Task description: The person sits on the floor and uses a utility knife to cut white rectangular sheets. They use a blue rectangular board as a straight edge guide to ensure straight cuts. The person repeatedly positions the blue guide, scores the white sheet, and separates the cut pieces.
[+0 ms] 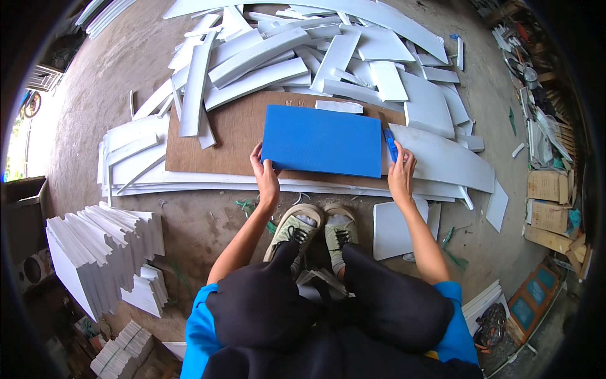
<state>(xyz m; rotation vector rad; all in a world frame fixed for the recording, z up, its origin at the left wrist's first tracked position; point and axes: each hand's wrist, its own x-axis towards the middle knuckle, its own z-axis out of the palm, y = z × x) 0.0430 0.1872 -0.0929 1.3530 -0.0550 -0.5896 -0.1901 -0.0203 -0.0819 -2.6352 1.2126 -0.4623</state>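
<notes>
A flat blue rectangular board [322, 140] lies over a brown wooden board [214, 158] in front of me. At its lower left corner, my left hand [264, 174] grips the edge, thumb near the front side. My right hand [401, 170] is closed around a blue-handled utility knife [391, 145], held upright along the blue board's right edge. The knife's tip end points away from me. A small torn white strip [339, 107] sits just past the blue board's far edge.
White offcuts [252, 60] are heaped beyond the brown board, with white sheets [442, 155] to the right. Stacked white panels [104, 252] stand at left. Cardboard boxes [548, 186] line the right side. Green scraps [247, 207] lie by my shoes [293, 230].
</notes>
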